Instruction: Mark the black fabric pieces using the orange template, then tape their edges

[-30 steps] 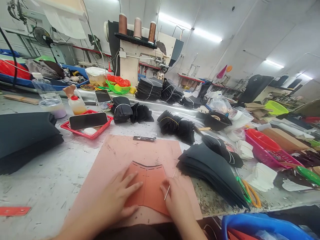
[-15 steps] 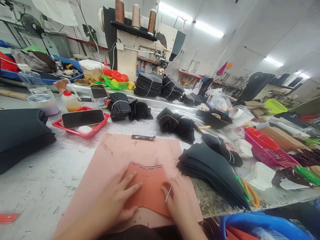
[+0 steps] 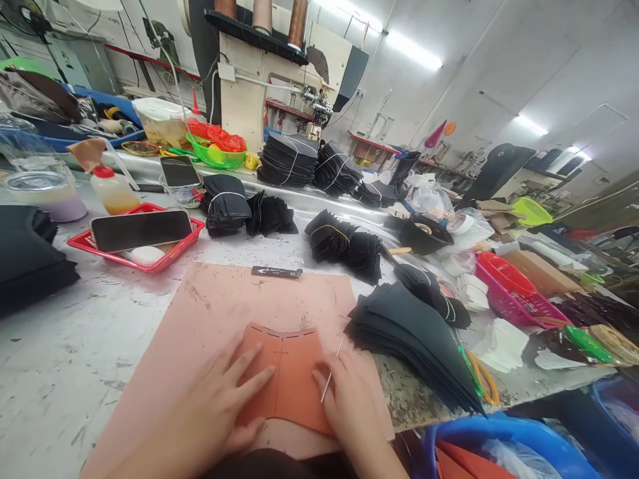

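Observation:
An orange pattern piece with a centre line and short dark slots along its curved top edge lies on a pink mat. My left hand rests on its left side, fingers spread and palm down. At the right edge of the piece is my right hand, its thumb and fingers closed around a thin pale rod that looks like a pen refill. The rod slants up to the right. A narrow black case with white print lies at the mat's top edge.
Dark cut pieces are stacked right of the mat, with scissors beside them. A red basket holding a phone sits left. Tied black bundles and a sewing machine stand behind. A blue tub is below the table edge.
The whole view has shifted, so the table things appear slightly further left. Both hands keep nearly the same place on the orange piece, and the rod stays in my right hand.

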The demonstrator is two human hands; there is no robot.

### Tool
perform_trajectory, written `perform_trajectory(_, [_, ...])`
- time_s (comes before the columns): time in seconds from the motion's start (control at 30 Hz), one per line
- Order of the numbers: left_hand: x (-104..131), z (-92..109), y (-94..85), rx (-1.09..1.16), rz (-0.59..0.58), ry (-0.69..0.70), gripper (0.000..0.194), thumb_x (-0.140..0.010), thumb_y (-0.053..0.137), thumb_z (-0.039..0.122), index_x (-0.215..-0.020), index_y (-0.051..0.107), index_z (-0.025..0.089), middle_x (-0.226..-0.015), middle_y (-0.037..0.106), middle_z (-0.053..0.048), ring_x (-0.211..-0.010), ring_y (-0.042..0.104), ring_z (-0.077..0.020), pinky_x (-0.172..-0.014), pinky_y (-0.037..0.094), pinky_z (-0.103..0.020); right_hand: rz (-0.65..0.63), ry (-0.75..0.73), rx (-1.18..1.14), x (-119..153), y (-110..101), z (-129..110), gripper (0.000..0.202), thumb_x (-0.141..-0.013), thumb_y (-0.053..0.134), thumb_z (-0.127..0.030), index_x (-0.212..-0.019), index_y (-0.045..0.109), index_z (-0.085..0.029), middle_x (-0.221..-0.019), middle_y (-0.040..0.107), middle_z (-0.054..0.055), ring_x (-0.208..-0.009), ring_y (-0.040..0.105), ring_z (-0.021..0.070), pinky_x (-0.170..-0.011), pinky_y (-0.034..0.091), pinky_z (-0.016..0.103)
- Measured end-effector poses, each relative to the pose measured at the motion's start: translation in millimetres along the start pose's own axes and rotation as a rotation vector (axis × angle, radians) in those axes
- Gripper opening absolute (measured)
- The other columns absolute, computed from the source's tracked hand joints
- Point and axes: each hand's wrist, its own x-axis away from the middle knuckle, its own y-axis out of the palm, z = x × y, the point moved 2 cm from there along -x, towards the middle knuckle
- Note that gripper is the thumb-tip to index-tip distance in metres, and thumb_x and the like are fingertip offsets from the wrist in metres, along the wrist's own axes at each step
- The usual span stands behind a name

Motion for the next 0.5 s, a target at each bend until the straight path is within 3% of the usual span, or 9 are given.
perform_trajectory(0.13, [-0.1,-0.9,1.4,0.025,0.010,-0.003,0.063,-0.066,0.067,0.041,-0.127,0.051,0.036,-0.144,0.040,-0.001,-0.131,0.035,-0.0369,-0.099,0.042,-0.047,-0.070,-0.028,0.044,-12.8,-13.5,-1.7,0.022,-0.086,0.045,-0.015,-0.087,0.065,-0.022,-0.083,0.068,0.006,-0.071,0.064,0.0204,-0.063,0.044,0.029])
perform_trajectory(0.27, [-0.6,-0.6,2.3,0.014,0.007,-0.012,0.062,-0.067,0.067,0.044,-0.126,0.051,0.037,-0.143,0.041,-0.001,-0.131,0.035,-0.0368,-0.099,0.041,-0.047,-0.067,-0.025,-0.176,-34.2,-23.6,-13.2,0.031,-0.093,0.036,-0.024,-0.103,0.065,-0.023,-0.098,0.070,0.005,-0.090,0.064,0.0197,-0.076,0.045,0.029])
perform_trajectory(0.37, [-1.4,0.4,1.8,-0.001,0.001,-0.010,0.064,-0.065,0.068,0.042,-0.126,0.052,0.036,-0.142,0.042,-0.003,-0.129,0.037,-0.0375,-0.097,0.043,-0.047,-0.109,-0.041,-0.361,-50.0,-17.9,-25.8,0.034,-0.094,0.035,-0.031,-0.085,0.066,-0.022,-0.083,0.070,0.003,-0.080,0.063,0.0164,-0.070,0.044,0.024])
perform_trajectory(0.5, [-1.9,1.0,1.1,0.004,0.001,0.012,0.063,-0.066,0.068,0.042,-0.127,0.051,0.035,-0.142,0.043,-0.004,-0.129,0.037,-0.0383,-0.096,0.043,-0.049,-0.230,-0.002,-0.365,-63.6,-0.9,-36.6,0.029,-0.092,0.038,-0.028,-0.075,0.059,-0.021,-0.070,0.067,0.001,-0.065,0.061,0.0149,-0.060,0.040,0.022])
